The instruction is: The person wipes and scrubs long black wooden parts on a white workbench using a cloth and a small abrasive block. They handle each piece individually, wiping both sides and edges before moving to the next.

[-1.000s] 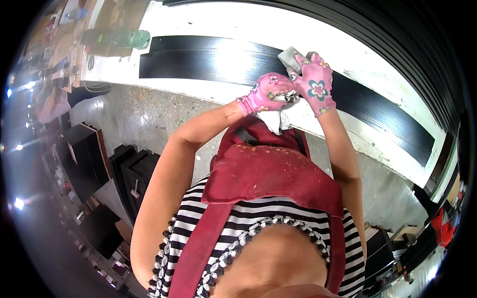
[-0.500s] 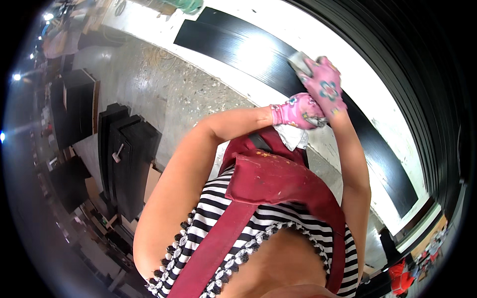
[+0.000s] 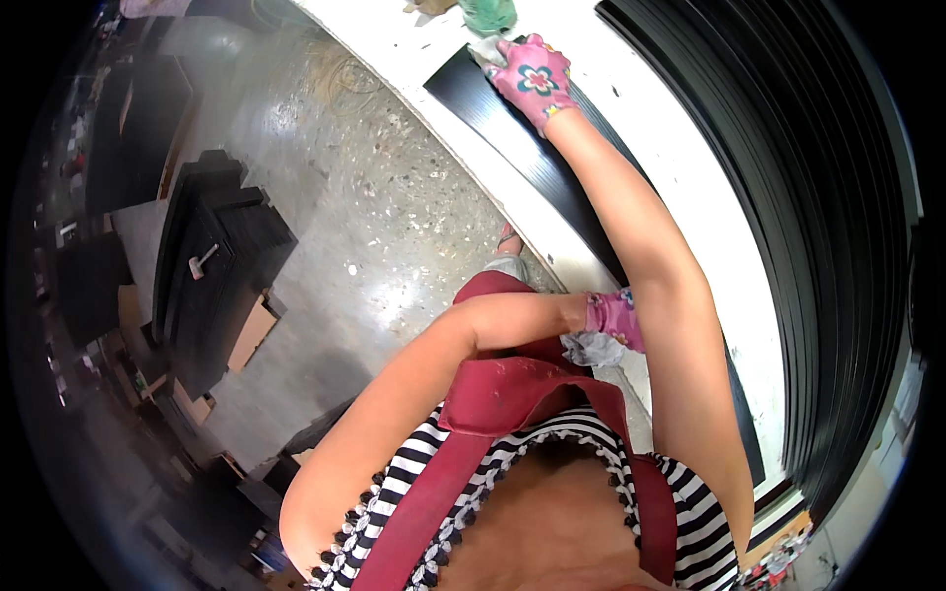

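A long black board (image 3: 532, 158) with a glossy grain lies on the white table (image 3: 680, 158). My right hand (image 3: 535, 79), in a pink flowered glove, is at the far end of the board. Its fingers are closed on a pale grey cloth (image 3: 487, 51), which rests against the board's end. My left hand (image 3: 613, 320) wears a matching glove and sits near the board's near-side edge. My right forearm crosses over it and hides its fingers. A crumpled whitish cloth (image 3: 594, 348) shows just below it; whether the hand holds that cloth is unclear.
A tall stack of black boards (image 3: 808, 207) stands along the right. Green netting-like material (image 3: 488, 14) lies beyond the board's far end. On the left, a mallet (image 3: 203, 262) rests on stacked black panels (image 3: 222, 227). Speckled concrete floor (image 3: 384, 207) lies between.
My right hand has slid with the cloth from mid-board to its far end. The right arm now stretches out over my left hand. The whole view has shifted and turned.
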Action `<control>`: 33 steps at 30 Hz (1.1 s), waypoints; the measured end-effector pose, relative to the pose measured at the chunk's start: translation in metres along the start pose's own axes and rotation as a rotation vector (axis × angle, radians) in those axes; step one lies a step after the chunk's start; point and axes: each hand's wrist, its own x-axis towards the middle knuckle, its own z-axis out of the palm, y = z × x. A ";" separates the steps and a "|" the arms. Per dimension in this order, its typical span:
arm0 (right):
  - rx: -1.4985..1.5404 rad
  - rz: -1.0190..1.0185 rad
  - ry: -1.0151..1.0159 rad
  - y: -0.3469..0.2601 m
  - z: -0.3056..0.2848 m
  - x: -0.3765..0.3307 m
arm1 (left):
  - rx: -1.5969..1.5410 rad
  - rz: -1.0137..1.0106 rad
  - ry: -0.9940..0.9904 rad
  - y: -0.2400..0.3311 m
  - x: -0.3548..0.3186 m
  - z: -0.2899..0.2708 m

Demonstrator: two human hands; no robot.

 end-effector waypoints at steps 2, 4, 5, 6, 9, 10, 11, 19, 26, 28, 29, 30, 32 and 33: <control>0.081 0.034 0.020 -0.010 0.008 0.023 | -0.028 -0.009 -0.002 0.002 0.004 0.002; 0.074 0.031 0.032 -0.011 0.013 0.035 | -0.052 -0.013 -0.008 0.002 0.006 0.003; 0.067 0.023 0.038 -0.013 0.013 0.034 | -0.049 -0.015 -0.004 0.001 0.005 0.000; 0.055 0.022 0.026 -0.010 0.011 0.028 | -0.050 -0.011 -0.002 0.002 0.005 -0.001; 0.008 -0.018 -0.003 0.004 -0.008 -0.009 | -0.047 -0.035 0.013 0.002 0.003 0.001; 0.002 -0.059 0.013 0.017 -0.013 -0.029 | -0.047 -0.044 0.014 0.000 0.004 0.000; 0.003 -0.046 0.042 0.033 -0.015 -0.055 | -0.046 -0.085 0.001 -0.001 0.006 -0.001; 0.277 0.336 0.066 0.175 -0.082 -0.222 | -0.004 0.081 0.121 0.039 0.011 -0.033; 1.358 0.692 -0.013 0.277 -0.063 -0.229 | -0.861 -0.318 0.595 0.049 0.019 -0.028; 0.703 0.554 0.172 0.267 -0.074 -0.239 | -1.366 -0.226 0.693 0.061 0.027 -0.038; 0.195 0.449 0.289 0.248 -0.088 -0.244 | -1.318 -0.189 0.744 0.066 0.028 -0.045; -0.061 0.361 0.265 0.227 -0.107 -0.252 | -1.272 -0.143 0.798 0.069 0.031 -0.050; 0.074 0.461 0.148 0.200 -0.125 -0.271 | -1.226 -0.118 1.015 0.077 0.041 -0.052; 0.464 0.412 0.174 0.184 -0.124 -0.287 | -1.118 -0.112 1.104 0.081 0.047 -0.049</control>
